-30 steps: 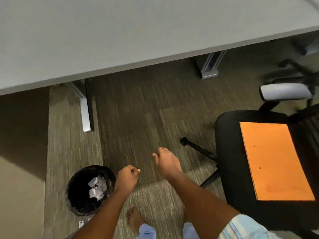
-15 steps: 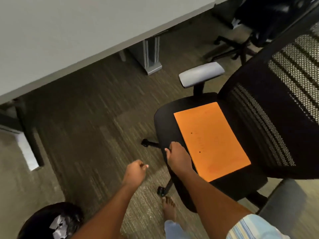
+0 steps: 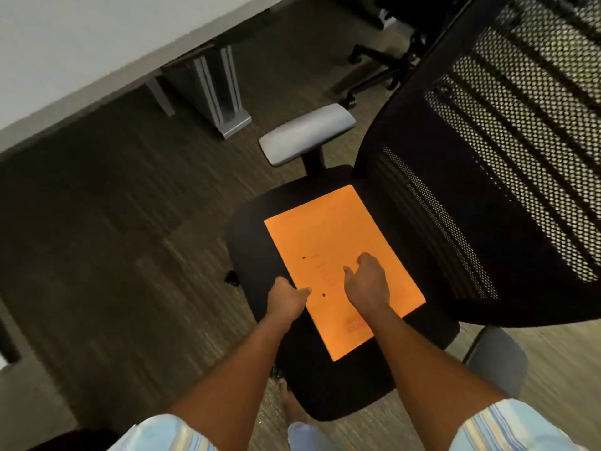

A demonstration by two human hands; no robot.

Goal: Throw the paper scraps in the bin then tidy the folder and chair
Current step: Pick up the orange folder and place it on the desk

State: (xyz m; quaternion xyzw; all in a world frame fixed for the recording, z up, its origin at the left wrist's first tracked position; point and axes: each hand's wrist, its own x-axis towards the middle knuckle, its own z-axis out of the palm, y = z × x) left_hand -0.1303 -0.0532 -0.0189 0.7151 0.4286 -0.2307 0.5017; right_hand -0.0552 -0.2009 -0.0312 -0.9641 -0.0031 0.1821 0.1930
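An orange folder [image 3: 338,255] lies flat on the seat of a black office chair [image 3: 253,242] with a mesh backrest [image 3: 507,157]. My left hand [image 3: 287,297] is loosely closed at the folder's left edge, its fingertip touching that edge. My right hand [image 3: 367,281] hovers on top of the folder near its middle, thumb apart and fingers bent down toward the sheet. Neither hand holds anything. No paper scraps are in view, and only a dark curved shape [image 3: 78,441] at the bottom left edge shows where the bin stood.
A white desk [image 3: 97,43] runs along the top left, with a grey leg [image 3: 224,92] beneath it. The chair has grey armrests [image 3: 305,133]. Another chair's wheeled base [image 3: 383,66] stands behind. My bare foot [image 3: 292,405] is on the carpet by the seat.
My view swung right from the bin to the chair. Both hands moved forward and right, onto the orange folder; the bin with its scraps slid out of the frame.
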